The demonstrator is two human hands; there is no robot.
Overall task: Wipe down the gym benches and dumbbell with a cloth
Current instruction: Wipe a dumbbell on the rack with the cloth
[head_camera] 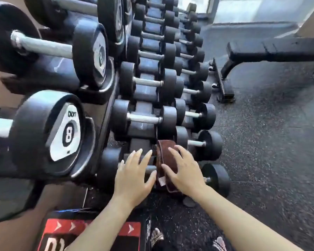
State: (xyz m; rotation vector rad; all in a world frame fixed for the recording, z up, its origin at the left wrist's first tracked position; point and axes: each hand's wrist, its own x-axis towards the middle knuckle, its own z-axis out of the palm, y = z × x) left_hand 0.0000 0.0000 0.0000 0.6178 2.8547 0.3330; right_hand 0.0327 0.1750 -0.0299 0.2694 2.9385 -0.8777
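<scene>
Cloth (166,163), brown, is draped over the near head of a dumbbell (109,171) on the lowest rack row. My right hand (184,172) lies flat on it with spread fingers, gripping nothing. My left hand (134,175) is open over the handle. A bench (272,49) stands well apart.

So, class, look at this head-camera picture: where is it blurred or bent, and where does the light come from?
Head view: the wide lens bows the dumbbell rack outward, and the nearest weight at the left edge is smeared. Daylight enters at the top right, washing out the floor beyond the bench. Both hands and the brown cloth stay fairly sharp.
</scene>
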